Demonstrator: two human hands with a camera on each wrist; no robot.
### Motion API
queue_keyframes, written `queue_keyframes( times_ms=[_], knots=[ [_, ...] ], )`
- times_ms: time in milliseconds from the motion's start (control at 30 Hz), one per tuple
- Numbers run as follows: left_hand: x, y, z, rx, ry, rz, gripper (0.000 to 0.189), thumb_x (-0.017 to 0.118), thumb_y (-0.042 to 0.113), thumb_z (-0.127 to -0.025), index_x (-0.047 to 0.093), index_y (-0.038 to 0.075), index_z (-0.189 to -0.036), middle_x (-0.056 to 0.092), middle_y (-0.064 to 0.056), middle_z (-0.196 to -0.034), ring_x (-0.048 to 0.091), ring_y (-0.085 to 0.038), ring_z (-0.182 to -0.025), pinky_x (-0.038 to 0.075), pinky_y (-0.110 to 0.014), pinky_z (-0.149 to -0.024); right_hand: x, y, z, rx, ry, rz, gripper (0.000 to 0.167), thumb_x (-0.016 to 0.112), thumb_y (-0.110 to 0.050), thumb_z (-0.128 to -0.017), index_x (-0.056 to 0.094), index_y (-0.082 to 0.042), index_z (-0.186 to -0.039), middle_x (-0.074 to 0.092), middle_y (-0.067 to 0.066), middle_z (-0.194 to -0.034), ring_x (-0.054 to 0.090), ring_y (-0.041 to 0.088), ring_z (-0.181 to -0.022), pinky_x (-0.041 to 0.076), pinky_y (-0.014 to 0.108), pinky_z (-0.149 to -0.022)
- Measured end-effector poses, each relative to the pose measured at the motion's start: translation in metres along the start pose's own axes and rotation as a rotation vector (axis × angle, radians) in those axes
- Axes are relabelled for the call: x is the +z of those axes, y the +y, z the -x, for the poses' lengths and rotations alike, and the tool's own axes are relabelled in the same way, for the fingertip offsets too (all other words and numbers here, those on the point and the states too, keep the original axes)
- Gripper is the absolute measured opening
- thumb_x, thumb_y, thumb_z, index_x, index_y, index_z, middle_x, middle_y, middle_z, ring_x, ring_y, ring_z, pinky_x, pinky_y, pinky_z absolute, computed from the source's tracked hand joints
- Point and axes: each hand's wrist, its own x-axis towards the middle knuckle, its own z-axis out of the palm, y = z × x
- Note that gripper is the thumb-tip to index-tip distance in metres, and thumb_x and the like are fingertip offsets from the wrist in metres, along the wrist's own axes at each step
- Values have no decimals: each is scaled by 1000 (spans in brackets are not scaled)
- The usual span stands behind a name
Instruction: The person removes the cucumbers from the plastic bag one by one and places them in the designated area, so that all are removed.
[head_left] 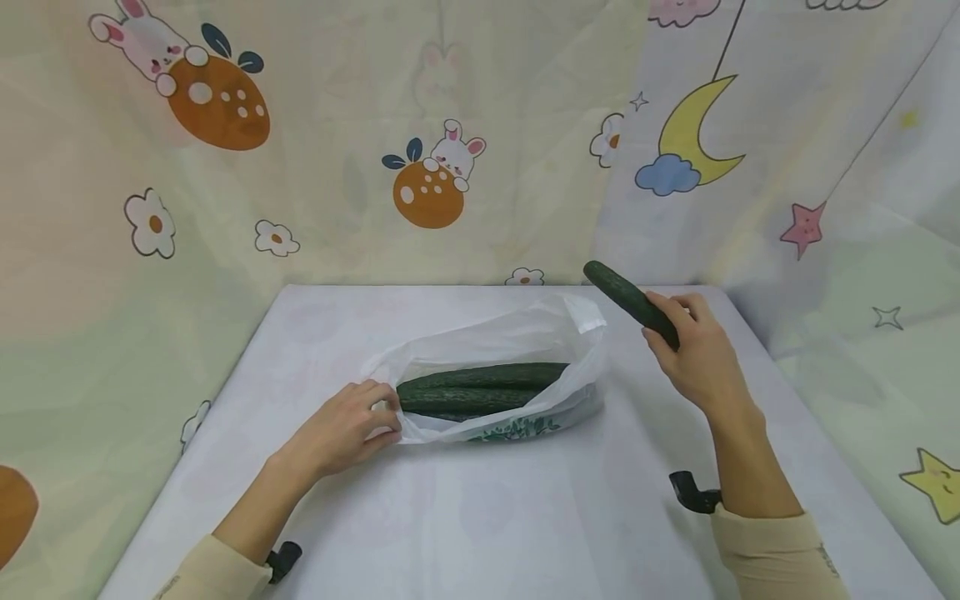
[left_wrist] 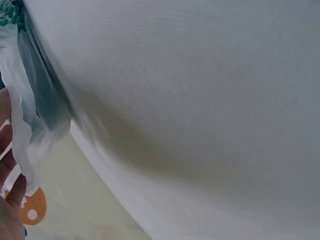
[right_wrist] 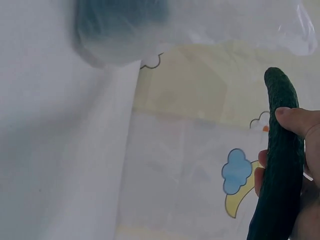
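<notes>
A white plastic bag [head_left: 480, 342] with a green leafy print lies on the table, its mouth spread toward me. Inside it several dark green cucumbers [head_left: 480, 390] lie side by side. My left hand [head_left: 345, 427] pinches the bag's left edge; the left wrist view shows thumb and fingers on the thin plastic [left_wrist: 22, 120]. Up and to the right of the bag, my right hand [head_left: 701, 358] grips one cucumber [head_left: 626, 296] by its lower end, raised above the table and tilted to the upper left. In the right wrist view the thumb lies along that cucumber [right_wrist: 280, 165].
The white table [head_left: 480, 525] ends at a back edge against a patterned cloth [head_left: 525, 208] with rabbits, flowers and a moon. Cloth also hangs at both sides. Black camera mounts [head_left: 696, 493] sit at the wrists, beside the beige sleeves.
</notes>
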Motion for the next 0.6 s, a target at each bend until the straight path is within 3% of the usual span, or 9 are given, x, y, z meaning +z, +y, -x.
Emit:
queue_keyframes(
  times_ms=[267, 600],
  knots=[
    [-1, 0, -2, -5, -31, -22, 7, 85, 27, -85, 78, 27, -87, 63, 5, -110, 60, -18, -107, 51, -43, -90, 5, 13, 12, 79, -49, -6, 51, 70, -6, -95, 55, -2, -143, 53, 25, -121, 59, 43, -94, 52, 61, -79],
    [-2, 1, -1, -9, -30, -10, 9, 86, 27, -84, 77, 27, -87, 63, 5, -110, 61, -20, -105, 52, -43, -89, 8, 27, 21, 128, -52, -26, 51, 68, -6, -96, 53, 1, -144, 51, 27, -122, 56, 44, -98, 48, 62, -83]
  ],
)
